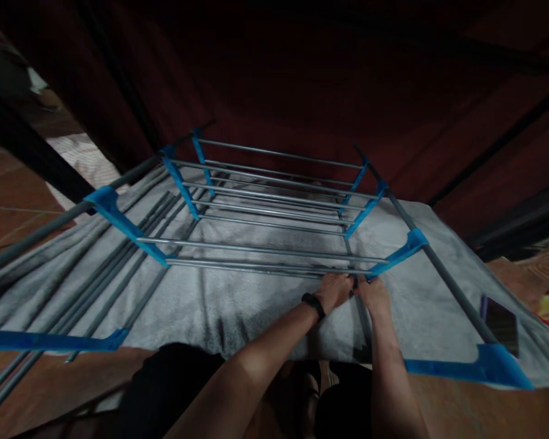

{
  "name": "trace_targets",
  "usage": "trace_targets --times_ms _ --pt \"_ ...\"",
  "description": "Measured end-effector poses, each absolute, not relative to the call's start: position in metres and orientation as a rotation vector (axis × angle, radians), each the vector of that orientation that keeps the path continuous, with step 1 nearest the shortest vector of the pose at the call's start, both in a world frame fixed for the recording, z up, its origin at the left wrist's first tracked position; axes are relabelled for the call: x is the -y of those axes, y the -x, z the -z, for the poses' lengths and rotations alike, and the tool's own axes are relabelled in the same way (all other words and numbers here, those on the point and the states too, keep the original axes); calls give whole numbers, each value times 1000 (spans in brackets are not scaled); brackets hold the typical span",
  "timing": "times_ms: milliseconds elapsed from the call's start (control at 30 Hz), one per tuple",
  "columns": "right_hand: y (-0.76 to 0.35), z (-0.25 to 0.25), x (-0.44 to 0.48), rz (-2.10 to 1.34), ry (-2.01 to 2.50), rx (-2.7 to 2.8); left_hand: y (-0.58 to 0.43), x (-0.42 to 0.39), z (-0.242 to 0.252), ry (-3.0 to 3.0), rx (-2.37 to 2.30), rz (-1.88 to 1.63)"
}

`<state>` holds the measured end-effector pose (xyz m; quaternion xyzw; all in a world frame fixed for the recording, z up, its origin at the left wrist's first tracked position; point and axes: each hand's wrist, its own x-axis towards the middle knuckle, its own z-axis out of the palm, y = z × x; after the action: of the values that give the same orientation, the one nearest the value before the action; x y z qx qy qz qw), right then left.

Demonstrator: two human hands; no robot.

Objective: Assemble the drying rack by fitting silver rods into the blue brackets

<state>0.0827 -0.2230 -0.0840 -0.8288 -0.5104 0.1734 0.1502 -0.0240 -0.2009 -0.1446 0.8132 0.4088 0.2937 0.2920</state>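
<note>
In the head view, a drying rack (pixel 265 250) of grey bars and blue joints lies on a grey towel (pixel 238 305). The left hand (pixel 333 291) and the right hand (pixel 373 294) sit side by side, each grip closed around the nearest rod (pixel 256 266), beside a blue joint (pixel 396 256). A phone (pixel 501 323) lies on the towel, right.

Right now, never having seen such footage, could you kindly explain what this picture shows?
This single picture comes from a camera worn on a person's head, looking down at their own bare arms. Below is a drying rack of grey metal rods and blue plastic joints, over a grey towel-like cloth. The left hand, with a black wristband, and the right hand meet on the nearest rod; their grip is too dim to judge. A dark phone lies on the cloth at right.
</note>
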Motion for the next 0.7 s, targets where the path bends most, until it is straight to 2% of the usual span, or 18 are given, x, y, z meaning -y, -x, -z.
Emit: trace_targets --times_ms 167,500,700 --pt "-83 86 222 -514 2405 1451 19 211 154 -1967 -1120 -1025" --pt "-92 87 220 -631 2393 1478 74 266 133 -2277 -1065 -934" --pt "-91 87 225 -629 2487 1524 132 310 124 -2065 -1089 -950"
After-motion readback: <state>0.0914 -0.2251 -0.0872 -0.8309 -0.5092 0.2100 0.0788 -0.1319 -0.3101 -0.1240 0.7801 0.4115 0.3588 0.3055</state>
